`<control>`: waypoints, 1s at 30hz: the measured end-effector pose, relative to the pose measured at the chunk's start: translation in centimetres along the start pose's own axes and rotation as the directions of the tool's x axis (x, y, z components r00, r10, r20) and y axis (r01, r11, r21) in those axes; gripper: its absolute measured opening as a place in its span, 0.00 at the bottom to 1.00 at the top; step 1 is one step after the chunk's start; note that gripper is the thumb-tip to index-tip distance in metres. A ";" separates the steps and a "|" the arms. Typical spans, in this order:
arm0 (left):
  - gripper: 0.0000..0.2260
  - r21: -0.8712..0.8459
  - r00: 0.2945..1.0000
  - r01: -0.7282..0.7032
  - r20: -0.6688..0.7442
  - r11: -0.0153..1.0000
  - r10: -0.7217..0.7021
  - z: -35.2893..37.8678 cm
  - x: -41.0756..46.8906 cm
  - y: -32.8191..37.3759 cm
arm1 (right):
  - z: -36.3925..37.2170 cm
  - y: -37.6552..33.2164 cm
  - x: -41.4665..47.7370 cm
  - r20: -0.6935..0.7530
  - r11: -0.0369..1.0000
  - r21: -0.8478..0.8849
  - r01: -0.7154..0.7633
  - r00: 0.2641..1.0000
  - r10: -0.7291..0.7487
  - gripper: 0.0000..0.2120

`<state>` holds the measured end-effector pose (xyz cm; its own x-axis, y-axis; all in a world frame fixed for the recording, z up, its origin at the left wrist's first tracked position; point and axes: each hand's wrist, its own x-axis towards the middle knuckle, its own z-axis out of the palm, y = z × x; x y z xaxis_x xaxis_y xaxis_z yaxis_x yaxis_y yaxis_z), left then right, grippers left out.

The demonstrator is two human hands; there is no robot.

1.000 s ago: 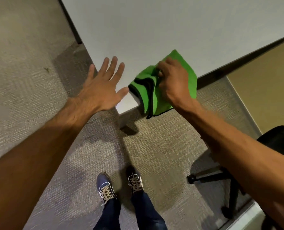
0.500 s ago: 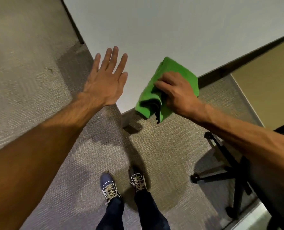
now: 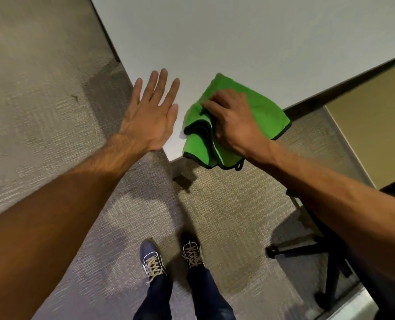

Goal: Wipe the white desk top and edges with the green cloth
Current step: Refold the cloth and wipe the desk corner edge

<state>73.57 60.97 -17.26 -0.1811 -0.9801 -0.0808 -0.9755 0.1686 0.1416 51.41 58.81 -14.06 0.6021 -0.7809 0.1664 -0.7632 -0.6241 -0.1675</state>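
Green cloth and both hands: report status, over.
Left hand open, fingers straight, at the left edge of the white desk. Right hand grips green cloth on the corner, cloth overhanging. Chair base to the right, apart.

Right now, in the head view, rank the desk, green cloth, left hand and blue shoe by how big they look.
Largest to smallest:
desk
green cloth
left hand, not far behind the cloth
blue shoe, though it is farther from the camera

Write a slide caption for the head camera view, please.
At the white desk corner, the right hand grips the green cloth, left hand spread open beside it.
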 end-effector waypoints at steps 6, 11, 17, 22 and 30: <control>0.27 -0.001 1.000 0.015 -0.014 1.000 -0.015 0.3 0.1 0.1 | 1.3 0.7 -5.4 0.208 0.985 -0.173 -0.005 0.977 0.042 0.40; 0.28 -0.020 0.999 0.016 -0.027 1.000 -0.017 0.4 0.2 0.1 | 2.2 1.5 -5.0 0.145 0.973 -0.223 0.057 0.989 -0.024 0.32; 0.28 -0.025 0.999 0.021 -0.033 0.999 -0.022 0.5 0.2 0.1 | 1.9 1.7 -4.7 -0.067 0.993 -0.066 0.097 0.993 -0.102 0.24; 0.28 -0.022 0.999 0.022 -0.045 1.000 -0.023 0.6 0.1 0.1 | 0.7 2.2 -2.9 -0.030 0.999 0.052 0.011 1.000 -0.010 0.21; 0.29 -0.031 0.999 0.021 -0.048 0.999 -0.022 0.4 0.0 0.2 | -0.8 2.8 -0.3 0.221 0.984 0.051 -0.170 0.963 0.155 0.32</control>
<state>73.33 61.00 -17.65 -0.1529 -0.9876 -0.0363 -0.9747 0.1446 0.1703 48.87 57.34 -13.84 0.5131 -0.8545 -0.0804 -0.8416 -0.4825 -0.2428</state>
